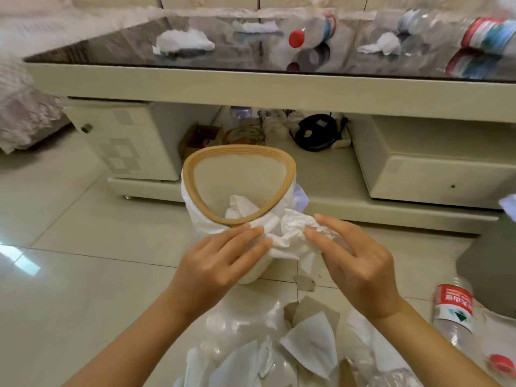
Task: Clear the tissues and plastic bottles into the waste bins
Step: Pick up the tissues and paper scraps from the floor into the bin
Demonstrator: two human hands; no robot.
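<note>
Pinching a crumpled white tissue just outside the bin rim, left hand and right hand both grip it; bin holds another tissue wad.

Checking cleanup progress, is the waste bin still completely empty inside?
No, a crumpled tissue already lies inside the waste bin.
</note>
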